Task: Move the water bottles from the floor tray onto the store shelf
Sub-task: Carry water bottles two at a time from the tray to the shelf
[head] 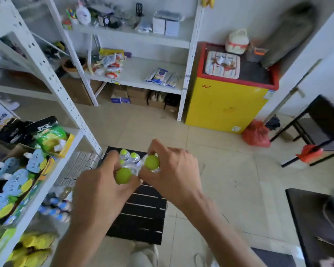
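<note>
A black slatted floor tray lies on the tiles below me. Clear water bottles with green caps stand at its far end. My left hand grips one bottle, whose green cap shows between the fingers. My right hand grips another bottle, its green cap showing by the thumb. Both held bottles are upright above the tray, close together. The white store shelf stands at my left.
The left shelf holds snack bags and drink pouches; bottles sit on its lower level. A second white shelf unit and a yellow freezer stand ahead. Black tables are at the right. Tiled floor lies between.
</note>
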{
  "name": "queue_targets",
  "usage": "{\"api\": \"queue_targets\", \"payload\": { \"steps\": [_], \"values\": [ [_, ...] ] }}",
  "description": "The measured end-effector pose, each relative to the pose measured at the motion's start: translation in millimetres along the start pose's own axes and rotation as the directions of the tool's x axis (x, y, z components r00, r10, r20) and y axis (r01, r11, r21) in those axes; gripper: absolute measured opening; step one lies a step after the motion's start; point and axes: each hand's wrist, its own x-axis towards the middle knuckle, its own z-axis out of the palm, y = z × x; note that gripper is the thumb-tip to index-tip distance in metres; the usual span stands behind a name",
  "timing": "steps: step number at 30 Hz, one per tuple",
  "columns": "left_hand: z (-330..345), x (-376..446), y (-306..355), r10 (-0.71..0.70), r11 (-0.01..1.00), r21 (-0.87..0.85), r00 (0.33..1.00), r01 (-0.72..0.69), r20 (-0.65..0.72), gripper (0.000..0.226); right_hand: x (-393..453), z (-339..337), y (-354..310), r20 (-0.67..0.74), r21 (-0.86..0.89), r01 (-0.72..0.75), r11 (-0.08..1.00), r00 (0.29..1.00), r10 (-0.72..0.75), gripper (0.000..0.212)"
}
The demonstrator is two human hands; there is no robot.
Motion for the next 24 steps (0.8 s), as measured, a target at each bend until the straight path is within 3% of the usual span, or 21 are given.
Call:
{"api": "queue_targets", "payload": {
  "steps": [3, 9, 17, 24],
  "values": [
    [-16, -20, 24, 0.016, 1.0, 0.012, 0.997, -0.015, -0.071, 0.042, -21, -42, -6, -0.059, 0.021, 0.071, 0.997, 0.996, -0.07, 0.038],
    [-72, -67, 53, -0.021, 0.969, -0.246, 0.999, 0.012, -0.036, 0.041, -71, -121, -24, -0.125, 0.046, 0.205, 0.978, 0.972, -0.198, 0.037],
    [-211, -153, 84, 0.13, 0.936, -0.331, 0.991, -0.12, 0.008, 0.03, -110, -204, -114, 0.075, 0.157, 0.401, 0.902, 0.906, -0.416, 0.023],
    [-348, -230, 28, 0.053, 0.939, -0.327, 0.984, -0.106, -0.168, 0.025, -131, -201, -255, 0.142, 0.341, 0.527, 0.778, 0.79, -0.597, 0.018]
  ]
}}
